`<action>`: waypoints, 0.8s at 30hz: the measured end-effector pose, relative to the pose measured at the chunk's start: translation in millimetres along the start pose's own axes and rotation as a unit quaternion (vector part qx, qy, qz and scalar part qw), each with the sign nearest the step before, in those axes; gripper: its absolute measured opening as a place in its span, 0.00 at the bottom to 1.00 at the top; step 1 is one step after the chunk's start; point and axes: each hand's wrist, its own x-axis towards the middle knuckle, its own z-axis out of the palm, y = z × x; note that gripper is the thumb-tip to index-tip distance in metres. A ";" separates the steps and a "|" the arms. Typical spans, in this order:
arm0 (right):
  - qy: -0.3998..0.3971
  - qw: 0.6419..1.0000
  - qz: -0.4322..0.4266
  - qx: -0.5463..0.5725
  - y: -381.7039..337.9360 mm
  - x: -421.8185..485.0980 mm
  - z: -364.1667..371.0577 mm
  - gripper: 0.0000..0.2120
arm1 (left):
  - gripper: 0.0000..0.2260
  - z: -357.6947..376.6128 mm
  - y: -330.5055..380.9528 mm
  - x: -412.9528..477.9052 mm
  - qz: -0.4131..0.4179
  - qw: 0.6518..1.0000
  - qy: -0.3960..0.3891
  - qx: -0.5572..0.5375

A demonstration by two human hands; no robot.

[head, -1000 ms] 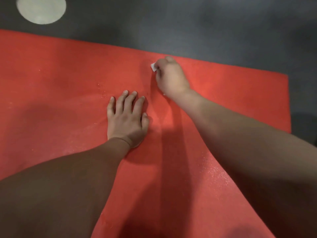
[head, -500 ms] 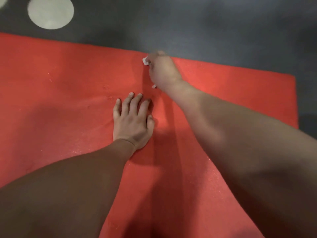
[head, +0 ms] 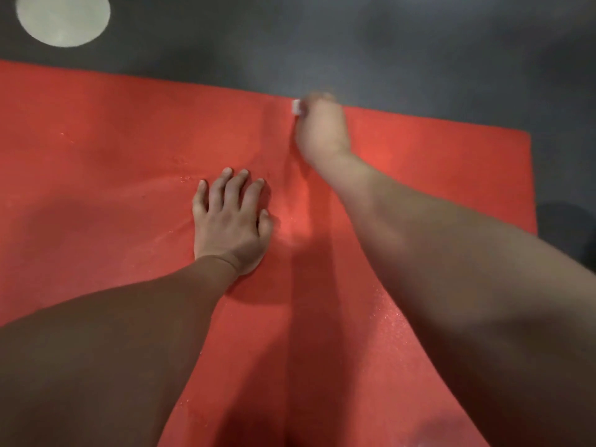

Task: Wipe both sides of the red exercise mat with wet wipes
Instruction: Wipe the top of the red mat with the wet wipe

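Now your right hand [head: 322,130] bunches the wet wipe [head: 296,107] in a tight grip at the far edge of the red mat [head: 96,124] (it lies on the floor [head: 387,43]); your left hand [head: 230,221] presses flat, fingers straight.

red textured exercise mat [head: 113,124]: cut off by the left and bottom picture edges; both forearms cover much of its near half.
white wet wipe [head: 295,107]: only a small corner pokes out past the right hand [head: 322,130] that grips it; the rest is hidden under that hand.
right hand: the fingertips are smeared by blur at the mat's far edge.
left hand [head: 227,221]: the palm is hidden, flat against the mat.
pale round patch [head: 61,21] on the dark grey floor [head: 387,43]: clipped by the top edge; whether it is a marking or an object cannot be told.
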 end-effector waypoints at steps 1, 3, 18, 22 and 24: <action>-0.028 0.999 -0.043 0.009 -11.6 -5.9 6.1 0.13 | 0.24 0.3 -0.1 -0.2 0.001 1.000 0.007 -0.002; -0.070 0.992 -0.107 0.014 -17.1 -15.3 7.1 0.14 | 0.23 0.3 -0.6 -0.9 0.003 1.000 0.010 -0.004; -0.042 0.985 -0.164 -0.015 51.1 -107.7 -10.6 0.15 | 0.23 -1.9 -0.7 0.1 0.004 1.000 -0.016 -0.009; -0.110 0.963 -0.246 -0.018 54.8 -168.7 -18.1 0.12 | 0.23 -3.9 0.4 0.0 0.002 1.000 -0.028 -0.006; -0.174 0.934 -0.309 -0.039 60.0 -180.8 -26.6 0.11 | 0.23 -4.9 1.5 -0.9 0.002 1.000 -0.028 -0.002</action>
